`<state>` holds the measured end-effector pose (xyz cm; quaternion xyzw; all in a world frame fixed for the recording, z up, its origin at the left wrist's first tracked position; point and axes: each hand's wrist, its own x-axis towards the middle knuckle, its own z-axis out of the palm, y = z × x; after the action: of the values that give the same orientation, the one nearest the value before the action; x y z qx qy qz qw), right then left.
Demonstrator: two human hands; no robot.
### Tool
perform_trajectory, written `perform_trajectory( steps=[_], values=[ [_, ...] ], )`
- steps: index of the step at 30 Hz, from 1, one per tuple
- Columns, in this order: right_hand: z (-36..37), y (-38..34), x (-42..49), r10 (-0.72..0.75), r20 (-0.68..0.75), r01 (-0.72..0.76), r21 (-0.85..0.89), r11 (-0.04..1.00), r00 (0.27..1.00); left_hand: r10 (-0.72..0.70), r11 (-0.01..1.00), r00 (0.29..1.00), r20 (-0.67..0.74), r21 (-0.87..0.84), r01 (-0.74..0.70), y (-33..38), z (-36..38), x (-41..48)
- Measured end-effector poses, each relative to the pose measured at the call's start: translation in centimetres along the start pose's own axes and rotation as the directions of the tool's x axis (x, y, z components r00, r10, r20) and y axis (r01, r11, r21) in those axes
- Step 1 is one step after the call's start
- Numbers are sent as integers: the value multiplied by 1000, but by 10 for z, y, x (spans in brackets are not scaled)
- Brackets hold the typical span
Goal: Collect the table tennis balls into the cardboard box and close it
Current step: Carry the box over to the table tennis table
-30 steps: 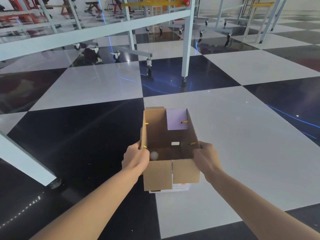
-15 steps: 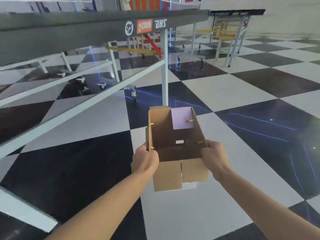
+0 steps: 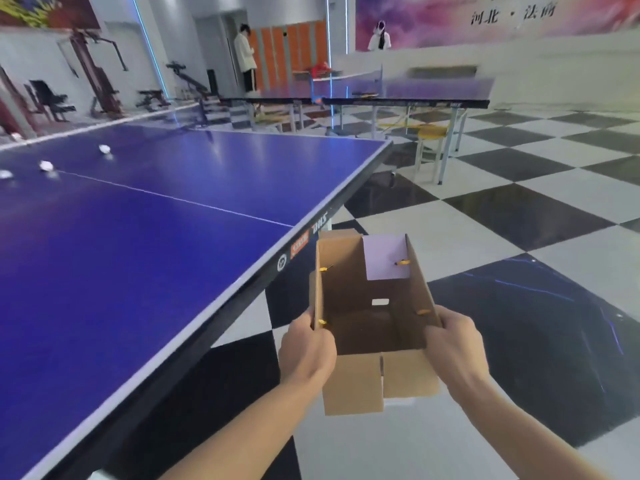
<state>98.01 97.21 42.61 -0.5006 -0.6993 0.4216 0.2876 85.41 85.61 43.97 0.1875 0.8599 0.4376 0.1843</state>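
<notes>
I hold an open brown cardboard box (image 3: 349, 292) in the air, just right of the blue table tennis table (image 3: 138, 244). My left hand (image 3: 306, 348) grips its left wall and my right hand (image 3: 455, 344) grips its right wall. The flaps stand up and the near flaps hang down in front. The box floor that shows holds no ball; the near corner is hidden. Three blurred white balls lie on the far left of the table: one (image 3: 104, 148), another (image 3: 45, 165), and a third (image 3: 5, 174) at the frame edge.
The table's dark edge (image 3: 301, 247) runs diagonally close to the box's left side. A second table (image 3: 408, 95) stands behind, with yellow stools (image 3: 433, 133). Two people (image 3: 246, 60) stand far back. Gym machines line the left wall. The floor is checkered black and white.
The view has risen from below the table to above its top. The box came up with both hands from floor level to beside the table edge. The ball seen inside earlier is out of sight.
</notes>
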Motion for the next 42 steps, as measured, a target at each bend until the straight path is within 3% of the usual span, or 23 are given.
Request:
perform_trajectory(
  steps=[9, 19, 25, 32, 36, 42],
  values=[
    [-52, -166, -18, -69, 32, 67, 44, 997, 997, 44, 999, 996, -83, -18, -45, 109, -117, -16],
    [-25, -305, -54, -190, 278, 195, 11, 981, 942, -104, 994, 965, -242, -57, 93, 137, -264, -48],
    [18, -357, -111, -307, 436, 324, 36, 945, 846, -205, 978, 881, -426, -132, 164, 102, -333, -77],
    [87, -398, -200, -361, 600, 361, 126, 924, 714, -262, 965, 718, -645, -178, 193, 34, -427, -117],
    [133, -422, -265, -383, 646, 354, 182, 917, 660, -230, 972, 657, -718, -133, 194, -9, -491, -144],
    [200, -461, -352, -402, 700, 377, 201, 904, 590, -285, 953, 631, -721, -142, 267, -64, -590, -181]
  ],
)
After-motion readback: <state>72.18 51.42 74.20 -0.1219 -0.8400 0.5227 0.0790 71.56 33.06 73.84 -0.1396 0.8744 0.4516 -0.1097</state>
